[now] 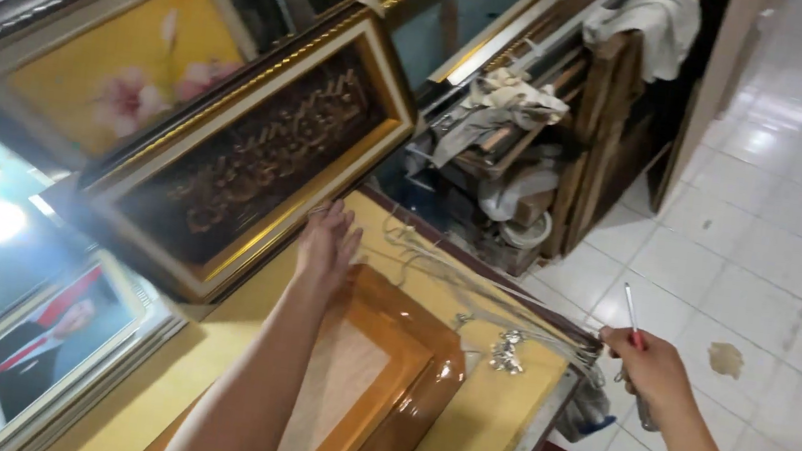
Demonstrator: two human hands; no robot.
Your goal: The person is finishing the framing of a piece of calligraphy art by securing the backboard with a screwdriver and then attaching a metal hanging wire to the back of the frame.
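1. The left hand (326, 243) is laid flat, fingers spread, grip released. It rests against the lower gold edge of the dark carved frame (258, 154); the frame is probably being steadied there, since it leans tilted.
2. The dark carved frame is propped at the back of the yellow counter (458, 434), overlapping a yellow flower painting (111, 72) behind it. Frames are stacked leaning, presumably to save room.
3. A glossy orange-brown wooden frame (394, 376) is laid flat on the counter, just below the left hand and under the forearm.
4. The right hand (651, 370) is held off the counter's right edge, above the white tiled floor (783, 229). Its grip is clenched on a thin pen-like tool (631, 310), tip pointed upward. A second item hanging below the fist cannot be identified.
5. Loose wire or cord (437, 260) is strewn over the counter near a small metal fitting (507, 351), kept within reach.
6. A framed portrait (45, 346) is leaned at lower left.
7. Cloth and scrap (505, 106) are piled on shelving behind the counter.
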